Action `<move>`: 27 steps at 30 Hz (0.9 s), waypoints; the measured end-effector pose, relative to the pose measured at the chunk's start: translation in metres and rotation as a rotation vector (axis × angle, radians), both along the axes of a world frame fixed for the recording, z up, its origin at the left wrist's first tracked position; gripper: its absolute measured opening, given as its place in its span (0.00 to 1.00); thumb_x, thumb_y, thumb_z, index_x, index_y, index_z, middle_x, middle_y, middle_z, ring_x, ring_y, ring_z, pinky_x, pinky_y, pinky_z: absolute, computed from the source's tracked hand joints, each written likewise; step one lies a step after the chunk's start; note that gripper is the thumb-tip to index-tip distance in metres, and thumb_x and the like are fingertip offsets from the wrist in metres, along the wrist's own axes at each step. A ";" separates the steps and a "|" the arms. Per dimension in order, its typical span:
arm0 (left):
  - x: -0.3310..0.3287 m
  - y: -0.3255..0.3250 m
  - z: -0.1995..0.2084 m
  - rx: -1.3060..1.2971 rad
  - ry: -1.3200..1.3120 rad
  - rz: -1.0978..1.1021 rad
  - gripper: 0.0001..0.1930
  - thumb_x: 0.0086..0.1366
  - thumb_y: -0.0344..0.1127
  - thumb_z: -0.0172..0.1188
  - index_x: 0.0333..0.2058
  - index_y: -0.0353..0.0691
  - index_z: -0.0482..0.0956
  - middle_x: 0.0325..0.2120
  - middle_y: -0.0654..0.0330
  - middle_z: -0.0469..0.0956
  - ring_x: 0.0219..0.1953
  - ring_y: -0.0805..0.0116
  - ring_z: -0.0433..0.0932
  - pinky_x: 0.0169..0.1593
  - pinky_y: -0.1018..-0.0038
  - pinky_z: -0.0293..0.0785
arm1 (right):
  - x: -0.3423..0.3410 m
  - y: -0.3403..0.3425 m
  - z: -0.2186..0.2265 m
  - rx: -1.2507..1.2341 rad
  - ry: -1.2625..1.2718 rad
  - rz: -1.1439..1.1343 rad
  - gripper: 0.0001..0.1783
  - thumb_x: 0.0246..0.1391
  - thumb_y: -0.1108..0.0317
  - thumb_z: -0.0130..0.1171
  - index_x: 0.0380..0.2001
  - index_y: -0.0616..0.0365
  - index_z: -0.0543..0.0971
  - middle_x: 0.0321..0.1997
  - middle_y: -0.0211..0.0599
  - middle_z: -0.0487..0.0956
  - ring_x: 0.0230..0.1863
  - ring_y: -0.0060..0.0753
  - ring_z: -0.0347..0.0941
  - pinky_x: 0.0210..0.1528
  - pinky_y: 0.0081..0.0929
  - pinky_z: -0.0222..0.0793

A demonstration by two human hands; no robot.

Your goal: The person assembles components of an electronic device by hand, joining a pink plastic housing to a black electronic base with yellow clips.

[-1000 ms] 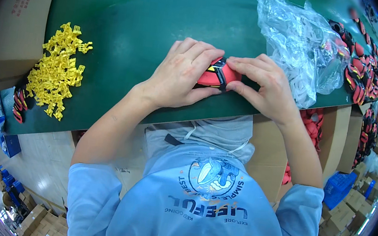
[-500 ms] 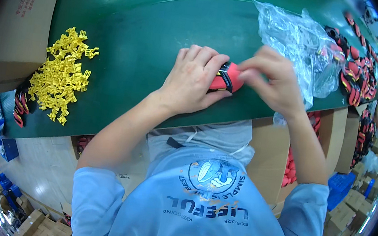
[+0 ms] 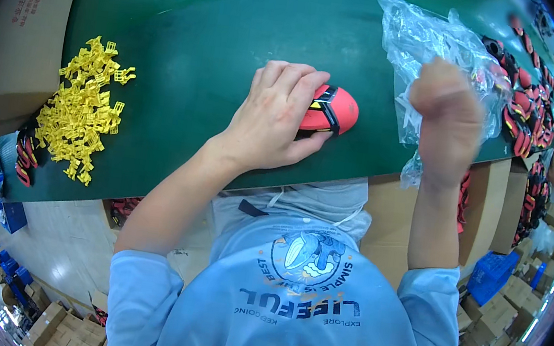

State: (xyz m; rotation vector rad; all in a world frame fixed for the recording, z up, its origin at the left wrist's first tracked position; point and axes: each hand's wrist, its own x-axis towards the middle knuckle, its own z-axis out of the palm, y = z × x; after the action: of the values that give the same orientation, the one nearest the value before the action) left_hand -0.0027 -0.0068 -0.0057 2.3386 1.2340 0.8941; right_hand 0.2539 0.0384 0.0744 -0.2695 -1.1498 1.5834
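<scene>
Under my left hand (image 3: 276,114) is a rounded red and black plastic casing (image 3: 345,112) with small yellow parts, resting on the green table (image 3: 216,48). The fingers and thumb of that hand wrap round its left part and hide it; the smooth red end sticks out to the right. My right hand (image 3: 448,101) is raised to the right of the casing, apart from it and in front of a clear plastic bag (image 3: 403,43). Motion blurs this hand, but its outline is a closed fist. Anything in it is hidden.
Small yellow plastic clips (image 3: 84,111) lie in a heap on the left beside a large cardboard box (image 3: 24,38). More red and black casings (image 3: 526,114) are piled at the far right. An open carton (image 3: 484,205) stands below the table edge.
My right hand has left the red end of the casing and moved up and to the right, toward the plastic bag. My left hand still holds the casing in nearly the same place.
</scene>
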 end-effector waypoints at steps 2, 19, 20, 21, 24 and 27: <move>-0.003 0.001 -0.002 -0.013 -0.019 -0.035 0.41 0.53 0.39 0.78 0.64 0.36 0.71 0.57 0.48 0.75 0.59 0.44 0.71 0.65 0.53 0.68 | -0.015 -0.012 -0.007 0.703 -1.127 -0.294 0.28 0.55 0.56 0.76 0.55 0.56 0.82 0.46 0.38 0.85 0.44 0.44 0.77 0.50 0.36 0.75; -0.092 -0.005 0.102 0.266 0.046 0.018 0.36 0.53 0.43 0.81 0.59 0.40 0.77 0.51 0.52 0.81 0.52 0.48 0.78 0.59 0.55 0.70 | 0.001 -0.043 -0.063 0.452 -1.089 -0.503 0.09 0.51 0.75 0.73 0.36 0.62 0.86 0.33 0.41 0.84 0.35 0.46 0.76 0.41 0.42 0.69; -0.119 -0.010 0.138 0.314 0.126 0.136 0.36 0.52 0.41 0.82 0.59 0.40 0.77 0.51 0.53 0.81 0.52 0.50 0.78 0.58 0.56 0.70 | 0.000 -0.043 -0.062 0.426 -1.082 -0.479 0.09 0.50 0.75 0.73 0.35 0.62 0.85 0.32 0.41 0.84 0.35 0.46 0.76 0.40 0.42 0.69; -0.140 -0.014 0.182 0.510 0.139 0.221 0.36 0.52 0.38 0.82 0.59 0.38 0.76 0.52 0.53 0.81 0.53 0.51 0.79 0.57 0.57 0.73 | 0.000 -0.042 -0.062 0.492 -1.088 -0.421 0.09 0.50 0.74 0.73 0.35 0.62 0.85 0.33 0.41 0.84 0.35 0.47 0.76 0.40 0.42 0.69; -0.213 -0.027 0.276 0.891 0.516 0.599 0.46 0.52 0.35 0.84 0.67 0.34 0.69 0.56 0.48 0.78 0.55 0.54 0.80 0.56 0.58 0.79 | -0.006 -0.040 -0.062 0.615 -1.075 -0.337 0.09 0.50 0.72 0.74 0.34 0.62 0.84 0.33 0.41 0.84 0.36 0.49 0.76 0.41 0.43 0.69; -0.244 -0.024 0.320 1.009 0.601 0.742 0.50 0.52 0.41 0.86 0.68 0.35 0.67 0.53 0.50 0.82 0.56 0.52 0.81 0.57 0.57 0.80 | -0.004 -0.039 -0.070 0.660 -1.049 -0.340 0.09 0.50 0.70 0.75 0.34 0.60 0.85 0.32 0.40 0.85 0.35 0.49 0.77 0.42 0.44 0.70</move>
State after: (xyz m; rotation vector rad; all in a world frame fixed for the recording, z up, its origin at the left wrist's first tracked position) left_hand -0.2468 -0.0307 0.3143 3.0784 2.4425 1.2990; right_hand 0.2499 -0.0009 0.0043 -0.8468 -2.1976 0.6324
